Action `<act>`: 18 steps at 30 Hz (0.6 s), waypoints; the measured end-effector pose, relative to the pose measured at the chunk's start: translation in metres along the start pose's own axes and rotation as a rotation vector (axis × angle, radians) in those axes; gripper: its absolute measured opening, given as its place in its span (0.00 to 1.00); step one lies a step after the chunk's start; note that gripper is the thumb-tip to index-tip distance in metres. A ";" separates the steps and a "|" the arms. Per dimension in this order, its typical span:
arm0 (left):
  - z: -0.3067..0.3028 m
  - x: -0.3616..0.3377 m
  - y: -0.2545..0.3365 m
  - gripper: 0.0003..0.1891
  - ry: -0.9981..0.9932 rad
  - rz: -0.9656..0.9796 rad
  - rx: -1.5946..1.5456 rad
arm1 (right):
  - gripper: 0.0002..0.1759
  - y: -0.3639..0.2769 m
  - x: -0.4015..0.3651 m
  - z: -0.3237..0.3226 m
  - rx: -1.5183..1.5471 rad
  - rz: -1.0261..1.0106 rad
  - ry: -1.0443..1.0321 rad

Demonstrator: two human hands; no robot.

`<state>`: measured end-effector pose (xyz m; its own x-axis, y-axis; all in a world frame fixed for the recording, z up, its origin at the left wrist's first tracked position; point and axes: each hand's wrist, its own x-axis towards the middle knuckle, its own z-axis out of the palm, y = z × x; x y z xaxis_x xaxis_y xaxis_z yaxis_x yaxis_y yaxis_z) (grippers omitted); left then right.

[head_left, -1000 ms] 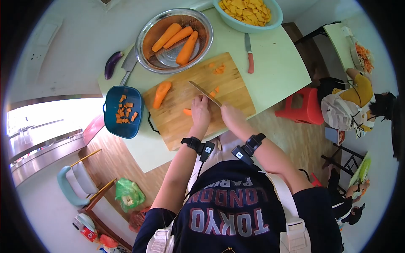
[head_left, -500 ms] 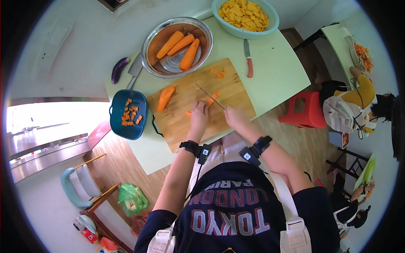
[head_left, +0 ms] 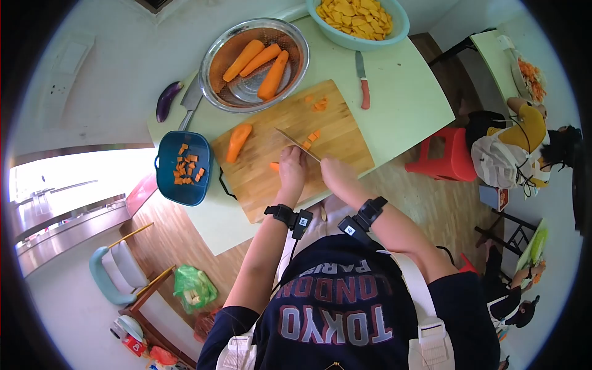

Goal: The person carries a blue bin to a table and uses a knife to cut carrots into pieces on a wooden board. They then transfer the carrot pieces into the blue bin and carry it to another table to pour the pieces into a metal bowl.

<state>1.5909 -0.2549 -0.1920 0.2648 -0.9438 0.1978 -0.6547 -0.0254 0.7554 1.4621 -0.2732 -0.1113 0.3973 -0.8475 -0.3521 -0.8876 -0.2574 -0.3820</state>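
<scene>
My right hand (head_left: 338, 175) is closed around the handle of a kitchen knife (head_left: 297, 143), whose blade slants up and left over the wooden cutting board (head_left: 336, 135). Close to the blade, my left hand (head_left: 292, 168) presses a carrot piece to the board; its orange end (head_left: 274, 166) peeks out on the left, the rest is hidden under the fingers. Cut carrot chunks (head_left: 314, 136) lie just right of the blade. A larger peeled carrot (head_left: 238, 142) rests at the board's left, and thin carrot scraps (head_left: 319, 105) lie near its far edge.
Left of the board stands a blue basket (head_left: 161, 185) of carrot cubes. Behind are a steel colander (head_left: 302, 74) with three carrots, a cleaver (head_left: 190, 102), an eggplant (head_left: 166, 102), a red-handled knife (head_left: 364, 92) and a bowl (head_left: 401, 28) of yellow slices. A red stool (head_left: 453, 154) and other people are to the right.
The knife and my right hand have shifted slightly left, toward my left hand. The cut carrot chunks now lie apart on the right side of the blade.
</scene>
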 end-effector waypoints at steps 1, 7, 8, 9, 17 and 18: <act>0.001 0.000 -0.002 0.05 0.001 0.017 0.000 | 0.09 -0.002 0.003 -0.002 0.011 -0.018 0.009; -0.003 0.000 0.004 0.04 0.017 0.005 0.007 | 0.10 -0.001 0.028 0.015 0.003 0.019 -0.011; -0.003 0.000 0.004 0.04 0.021 0.007 0.007 | 0.10 0.002 0.035 0.018 0.002 0.015 -0.007; -0.002 0.001 0.002 0.04 0.009 0.012 -0.007 | 0.12 0.005 0.044 0.019 0.053 0.001 0.012; -0.037 -0.001 -0.012 0.04 0.030 -0.294 -0.197 | 0.17 0.039 0.039 0.005 0.219 -0.091 0.011; -0.037 -0.002 -0.012 0.03 0.033 -0.246 -0.181 | 0.17 0.034 0.027 0.001 0.218 -0.090 0.009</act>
<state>1.6242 -0.2405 -0.1781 0.4247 -0.9052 0.0129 -0.4316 -0.1899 0.8818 1.4428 -0.3046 -0.1349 0.4701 -0.8297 -0.3010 -0.7766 -0.2268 -0.5877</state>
